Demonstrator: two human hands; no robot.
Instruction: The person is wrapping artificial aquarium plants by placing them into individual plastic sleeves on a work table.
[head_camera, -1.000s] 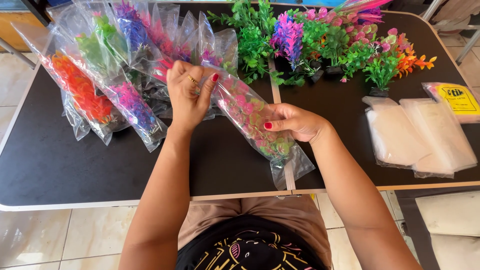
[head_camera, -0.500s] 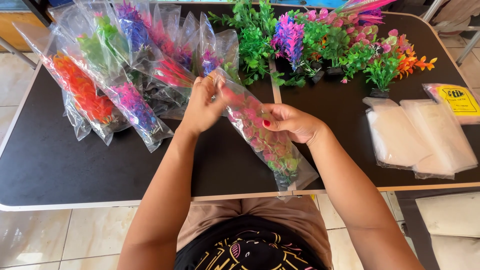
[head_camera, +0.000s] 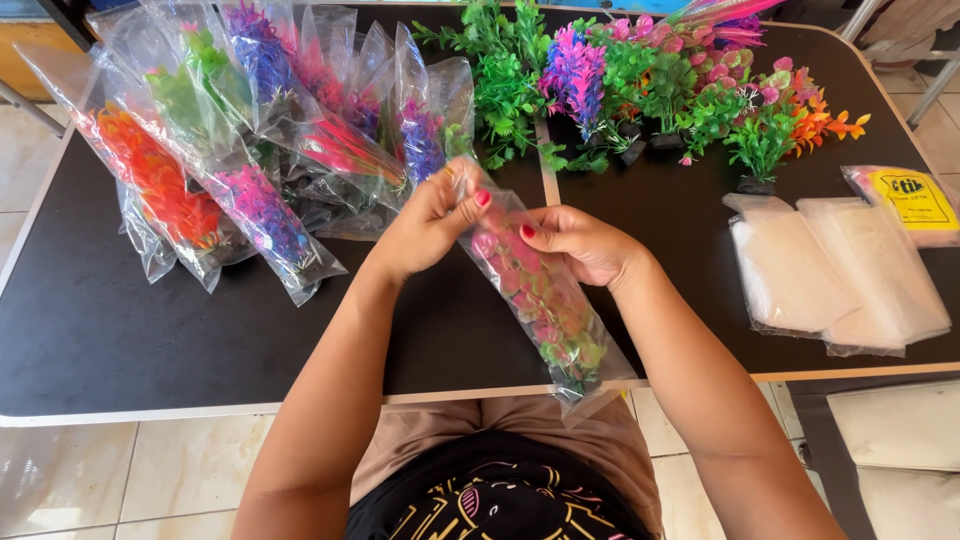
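Note:
Both hands hold one clear plastic bag (head_camera: 545, 300) with a pink and green artificial plant inside, above the front edge of the black table (head_camera: 90, 340). My left hand (head_camera: 430, 222) pinches the bag's open top end. My right hand (head_camera: 580, 243) grips the bag just below that, from the right side. The bag's lower end hangs past the table edge toward my lap.
A heap of bagged artificial plants (head_camera: 250, 140) in orange, purple, green and red lies at the back left. Loose unbagged plants (head_camera: 660, 85) stand at the back right. A stack of empty clear bags (head_camera: 835, 270) lies at the right, with a yellow-labelled packet (head_camera: 910, 200) behind it.
The bag has swung from lying flat on the table to hanging toward my lap. My left hand has closed from spread fingers to a pinch on the bag's top; my right hand moved up beside it.

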